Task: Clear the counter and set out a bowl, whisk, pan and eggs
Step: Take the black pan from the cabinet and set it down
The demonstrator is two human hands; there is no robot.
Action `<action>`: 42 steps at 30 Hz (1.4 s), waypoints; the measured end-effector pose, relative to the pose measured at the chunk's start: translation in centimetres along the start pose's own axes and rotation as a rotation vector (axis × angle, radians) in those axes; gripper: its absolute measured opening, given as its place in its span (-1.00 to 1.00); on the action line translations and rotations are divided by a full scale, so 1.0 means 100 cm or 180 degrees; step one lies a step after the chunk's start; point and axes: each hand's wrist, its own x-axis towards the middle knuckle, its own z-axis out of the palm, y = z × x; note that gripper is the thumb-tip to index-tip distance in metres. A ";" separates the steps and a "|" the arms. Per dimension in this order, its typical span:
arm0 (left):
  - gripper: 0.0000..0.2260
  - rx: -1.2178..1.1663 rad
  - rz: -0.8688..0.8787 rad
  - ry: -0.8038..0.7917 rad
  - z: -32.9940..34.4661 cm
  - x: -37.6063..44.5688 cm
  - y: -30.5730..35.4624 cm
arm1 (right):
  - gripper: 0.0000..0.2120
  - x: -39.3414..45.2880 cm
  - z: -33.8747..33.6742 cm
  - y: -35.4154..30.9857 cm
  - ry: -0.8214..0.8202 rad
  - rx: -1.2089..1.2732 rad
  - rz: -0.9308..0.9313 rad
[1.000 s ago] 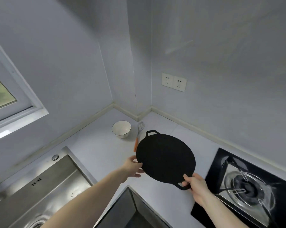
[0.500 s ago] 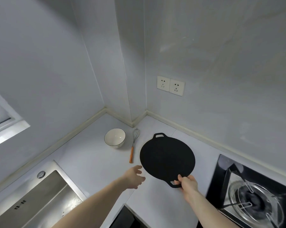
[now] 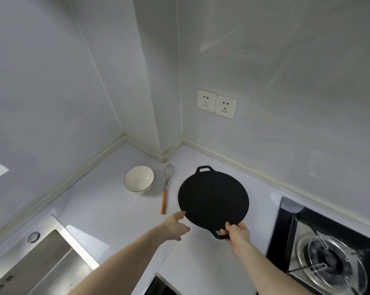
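White counter (image 3: 107, 209): we note right hand (image 3: 237, 233) gripping the black pan (image 3: 213, 201) handle; left hand (image 3: 175, 225) open beside its rim.

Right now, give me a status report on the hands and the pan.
Right hand grips the pan by its near handle. Left hand open beside the rim. Whisk close left.

White counter (image 3: 107, 207), bowl (image 3: 139, 179), whisk (image 3: 166, 186) beside it, black pan (image 3: 213, 199)
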 end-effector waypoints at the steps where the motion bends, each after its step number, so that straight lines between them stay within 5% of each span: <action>1: -0.36 -0.0015 -0.0001 -0.0027 0.000 0.004 0.001 | -0.74 0.003 0.001 0.000 0.0004 -0.0031 0.0014; 25: -0.36 0.0429 -0.0245 0.0019 -0.020 0.058 0.003 | -0.83 0.032 0.025 -0.019 -0.0344 -0.2052 0.0274; 42: -0.39 0.1718 -0.0354 -0.0033 -0.042 0.022 -0.020 | -0.71 0.025 0.027 -0.027 -0.0279 -0.1575 0.0069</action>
